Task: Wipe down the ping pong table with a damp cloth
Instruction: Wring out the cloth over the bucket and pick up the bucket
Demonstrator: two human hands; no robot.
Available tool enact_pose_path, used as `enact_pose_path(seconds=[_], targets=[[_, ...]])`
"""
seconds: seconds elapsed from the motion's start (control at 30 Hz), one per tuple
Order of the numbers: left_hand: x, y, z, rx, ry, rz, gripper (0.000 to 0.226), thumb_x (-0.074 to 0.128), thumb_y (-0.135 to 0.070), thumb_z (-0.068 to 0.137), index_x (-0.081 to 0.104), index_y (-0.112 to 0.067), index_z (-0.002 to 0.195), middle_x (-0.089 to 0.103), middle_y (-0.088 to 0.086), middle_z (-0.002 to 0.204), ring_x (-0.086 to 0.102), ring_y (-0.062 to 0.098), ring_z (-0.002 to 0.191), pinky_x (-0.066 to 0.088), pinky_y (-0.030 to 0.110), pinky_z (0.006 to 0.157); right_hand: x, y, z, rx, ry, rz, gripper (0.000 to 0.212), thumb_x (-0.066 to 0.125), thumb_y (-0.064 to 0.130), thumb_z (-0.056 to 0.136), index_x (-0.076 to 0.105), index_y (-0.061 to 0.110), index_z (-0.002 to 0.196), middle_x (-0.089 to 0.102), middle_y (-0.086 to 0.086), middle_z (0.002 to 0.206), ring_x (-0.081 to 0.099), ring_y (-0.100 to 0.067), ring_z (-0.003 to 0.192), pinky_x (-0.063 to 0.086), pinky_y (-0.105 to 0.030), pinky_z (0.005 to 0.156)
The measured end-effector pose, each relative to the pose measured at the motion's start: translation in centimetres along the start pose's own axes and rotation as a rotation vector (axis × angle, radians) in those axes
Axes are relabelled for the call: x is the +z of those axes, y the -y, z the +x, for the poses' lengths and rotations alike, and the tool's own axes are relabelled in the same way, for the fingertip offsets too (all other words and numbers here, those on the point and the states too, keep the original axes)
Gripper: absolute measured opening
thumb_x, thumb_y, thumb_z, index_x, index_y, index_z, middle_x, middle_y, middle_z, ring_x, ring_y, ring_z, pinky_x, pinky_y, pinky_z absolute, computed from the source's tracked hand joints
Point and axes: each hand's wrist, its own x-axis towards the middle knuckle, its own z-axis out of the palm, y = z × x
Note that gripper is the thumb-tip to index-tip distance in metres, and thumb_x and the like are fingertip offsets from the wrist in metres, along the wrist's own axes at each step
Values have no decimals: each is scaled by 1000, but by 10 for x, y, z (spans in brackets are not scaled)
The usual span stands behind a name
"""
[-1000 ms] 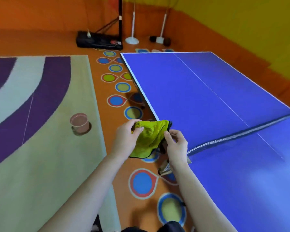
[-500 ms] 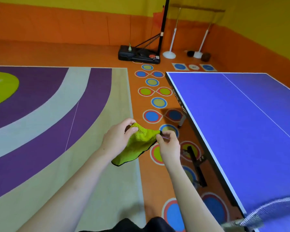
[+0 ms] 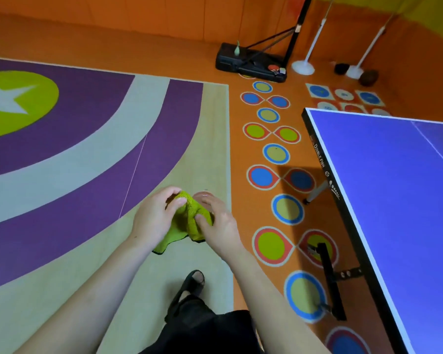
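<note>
Apparently bunched, cloth (image 3: 189, 223) hangs downward between left hand (image 3: 152, 218), right hand (image 3: 219, 222).

Indoor playroom or recreation hall: blue ping pong table (image 3: 394, 190) at right, hopscotch circles (image 3: 274, 154) centre, basketball-stand base (image 3: 248, 62) at top.

View swung left off the table (image 3: 394, 187); both hands (image 3: 151, 218) (image 3: 219, 226) now bunch the cloth (image 3: 189, 221) at frame centre over a cup (image 3: 202, 196).
</note>
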Motion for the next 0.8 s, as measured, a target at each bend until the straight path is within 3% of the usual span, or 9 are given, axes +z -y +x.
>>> enact_pose_path(seconds=[0.07, 0.13, 0.27, 0.53, 0.67, 0.8], targets=[[-8, 22, 31, -44, -3, 14, 11, 63, -38, 95, 63, -31, 104, 67, -14, 95, 62, 13, 87, 52, 40, 81, 26, -1, 40, 4, 34, 17, 28, 59, 36, 93, 65, 28, 120, 61, 19, 123, 56, -4, 121, 50, -44, 101], [-17, 43, 62, -75, -8, 40, 12, 63, -38, 95, 63, -31, 104, 67, -15, 95, 61, 10, 86, 52, 41, 82, 43, 5, 82, 19, 89, 26, 20, 60, 30, 97, 68, 22, 114, 64, 13, 110, 58, -12, 110, 50, -45, 97], [-31, 73, 125, -149, -27, 50, 8, 63, -37, 95, 62, -33, 101, 68, -15, 93, 63, 12, 85, 54, 43, 80, 66, 13, 158, 23, 212, -10, 25, 56, 37, 101, 66, 26, 120, 74, 2, 109, 66, -25, 104, 50, -44, 94], [-20, 97, 225, -219, 78, 0, 23, 57, -52, 86, 62, -38, 103, 68, -17, 95, 65, 9, 86, 54, 44, 82, 84, -12, 247, 93, 85, -23, 19, 62, 32, 101, 71, 24, 116, 74, 7, 106, 64, -22, 100, 44, -44, 100], [-3, 109, 270, -179, 175, -20, 11, 63, -40, 92, 63, -36, 102, 68, -14, 93, 64, 7, 83, 55, 41, 79, 91, -30, 273, 177, 59, 20, 23, 53, 38, 98, 66, 31, 115, 65, 18, 104, 64, -22, 103, 49, -49, 97], [16, 119, 318, -136, 308, -40, 12, 66, -35, 92, 66, -32, 104, 68, -12, 88, 62, 7, 77, 54, 37, 75, 93, -46, 297, 260, -23, -29, 37, 43, 45, 92, 67, 33, 117, 72, 10, 114, 63, -23, 116, 47, -49, 104]])
